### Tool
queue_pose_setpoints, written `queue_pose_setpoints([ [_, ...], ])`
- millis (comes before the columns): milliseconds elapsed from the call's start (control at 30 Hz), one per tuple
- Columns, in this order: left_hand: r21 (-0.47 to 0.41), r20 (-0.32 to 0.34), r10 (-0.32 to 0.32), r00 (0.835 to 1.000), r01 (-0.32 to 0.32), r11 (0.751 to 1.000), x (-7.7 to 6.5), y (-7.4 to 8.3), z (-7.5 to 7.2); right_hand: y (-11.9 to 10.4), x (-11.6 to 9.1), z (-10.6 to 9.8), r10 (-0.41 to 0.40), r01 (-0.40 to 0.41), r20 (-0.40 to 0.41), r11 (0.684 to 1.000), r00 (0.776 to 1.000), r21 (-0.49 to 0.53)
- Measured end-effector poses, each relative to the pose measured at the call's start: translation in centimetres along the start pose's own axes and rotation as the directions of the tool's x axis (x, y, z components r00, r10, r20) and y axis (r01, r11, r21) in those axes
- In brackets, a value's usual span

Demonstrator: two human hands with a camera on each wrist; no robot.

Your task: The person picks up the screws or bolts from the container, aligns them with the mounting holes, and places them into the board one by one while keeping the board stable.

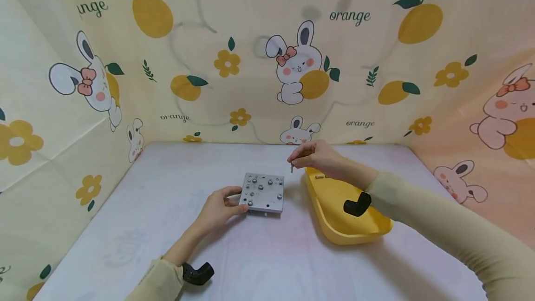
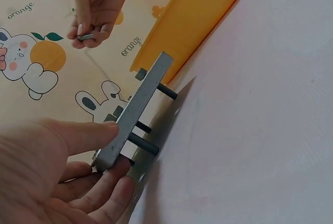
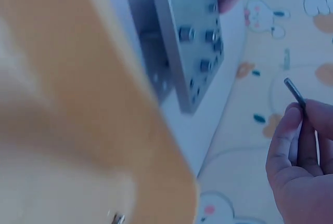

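A square metal plate (image 1: 264, 197) with holes and several screws set in it is held by my left hand (image 1: 219, 208) at its left edge. The left wrist view shows the thumb on one face, fingers behind, and threaded shanks (image 2: 144, 144) sticking out below the plate. My right hand (image 1: 319, 156) pinches a small screw (image 1: 292, 168) between thumb and fingertips, to the right of the plate and higher. Apart from the plate, this screw (image 3: 295, 91) points away from the fingertips in the right wrist view.
To the right of the plate stands a yellow tray (image 1: 322, 224), partly under my right forearm. A few loose screws (image 1: 319, 177) lie at its far end. Behind the white tabletop (image 1: 251, 264) rises a patterned cloth backdrop (image 1: 251, 87).
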State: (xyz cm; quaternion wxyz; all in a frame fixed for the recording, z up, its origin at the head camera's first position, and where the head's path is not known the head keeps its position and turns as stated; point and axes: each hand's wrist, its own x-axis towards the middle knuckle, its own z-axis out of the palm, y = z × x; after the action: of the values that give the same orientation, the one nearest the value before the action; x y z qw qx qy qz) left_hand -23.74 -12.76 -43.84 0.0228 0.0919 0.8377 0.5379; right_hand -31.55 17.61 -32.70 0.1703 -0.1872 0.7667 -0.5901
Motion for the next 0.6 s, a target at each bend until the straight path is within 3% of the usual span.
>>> queue_pose_setpoints([
  [200, -0.012, 0.001, -0.013, 1.0, 0.013, 1.0, 0.0, 0.0, 0.0, -0.3, 0.8, 2.8, -0.045, 0.043, 0.067, 0.999, 0.997, 0.024],
  [600, -0.063, 0.014, 0.011, 1.0, -0.01, 0.998, 0.1, -0.1, -0.2, 1.0, 2.9, 6.8, -0.031, 0.032, 0.097, 0.999, 0.995, -0.007],
])
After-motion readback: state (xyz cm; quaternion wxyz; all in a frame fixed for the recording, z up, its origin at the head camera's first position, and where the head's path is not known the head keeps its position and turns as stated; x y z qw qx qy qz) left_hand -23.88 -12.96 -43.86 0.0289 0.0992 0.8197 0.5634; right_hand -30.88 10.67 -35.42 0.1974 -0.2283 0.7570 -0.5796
